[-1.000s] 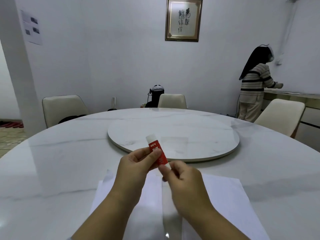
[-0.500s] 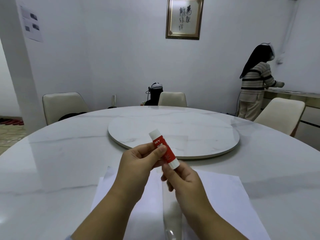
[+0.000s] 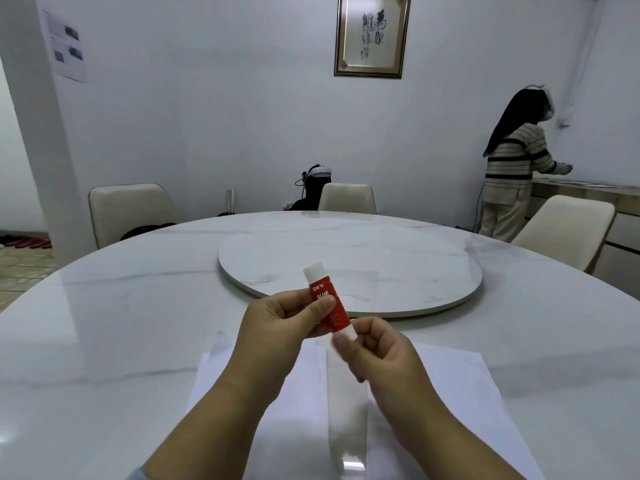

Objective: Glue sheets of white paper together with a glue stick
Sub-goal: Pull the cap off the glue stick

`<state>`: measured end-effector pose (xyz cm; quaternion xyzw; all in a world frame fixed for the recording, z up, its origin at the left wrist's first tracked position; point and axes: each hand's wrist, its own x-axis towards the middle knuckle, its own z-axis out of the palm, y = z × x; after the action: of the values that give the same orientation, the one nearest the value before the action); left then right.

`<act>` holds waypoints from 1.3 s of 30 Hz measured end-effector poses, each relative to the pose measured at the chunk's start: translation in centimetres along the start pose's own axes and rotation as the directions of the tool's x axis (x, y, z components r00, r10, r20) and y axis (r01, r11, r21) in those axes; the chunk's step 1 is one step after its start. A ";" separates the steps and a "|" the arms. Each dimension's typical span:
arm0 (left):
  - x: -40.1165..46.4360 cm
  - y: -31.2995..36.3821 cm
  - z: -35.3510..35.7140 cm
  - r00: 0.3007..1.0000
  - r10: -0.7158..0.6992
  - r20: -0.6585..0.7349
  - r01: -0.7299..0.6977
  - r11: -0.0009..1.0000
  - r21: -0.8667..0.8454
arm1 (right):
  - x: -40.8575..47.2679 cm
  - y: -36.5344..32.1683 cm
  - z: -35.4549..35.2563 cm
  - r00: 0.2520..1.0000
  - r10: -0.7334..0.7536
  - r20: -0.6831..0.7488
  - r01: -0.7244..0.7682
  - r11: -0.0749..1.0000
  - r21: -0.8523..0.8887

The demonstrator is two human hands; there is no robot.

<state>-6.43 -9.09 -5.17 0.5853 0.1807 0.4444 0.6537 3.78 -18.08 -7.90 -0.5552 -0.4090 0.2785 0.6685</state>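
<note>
A red glue stick (image 3: 328, 299) with white ends is held tilted above the table, its upper white end pointing away from me. My left hand (image 3: 277, 327) pinches its red body between thumb and fingers. My right hand (image 3: 377, 355) pinches the lower white end with its fingertips. Below my hands two sheets of white paper lie side by side on the table, the left sheet (image 3: 225, 382) and the right sheet (image 3: 485, 410), with a narrow strip of bare table between them.
A round white marble table (image 3: 104, 341) carries a raised turntable (image 3: 398, 271) beyond my hands. Cream chairs (image 3: 128, 209) stand around it. A person in a striped top (image 3: 512, 174) stands at a counter at the far right, facing away.
The glue stick has tipped slightly more upright. My right hand's fingers have shifted on its lower white end. The view has dipped a little.
</note>
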 end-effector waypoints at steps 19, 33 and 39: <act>0.1 0.4 -0.4 0.999 0.003 0.048 -0.003 1.000 -0.014 | -0.2 0.0 0.4 0.994 0.075 0.080 -0.090 0.975 0.205; 0.3 0.0 -0.4 0.999 -0.016 0.027 0.016 1.000 0.002 | -0.4 0.1 1.6 0.986 0.158 0.049 -0.166 0.943 0.288; 0.3 -0.6 -0.2 0.999 -0.009 -0.037 0.011 0.999 0.048 | -0.6 0.6 2.2 0.991 0.116 -0.072 -0.108 0.989 0.106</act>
<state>-6.18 -8.72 -5.70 0.5918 0.2065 0.4473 0.6380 1.63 -17.27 -8.52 -0.5530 -0.3360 0.3142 0.6946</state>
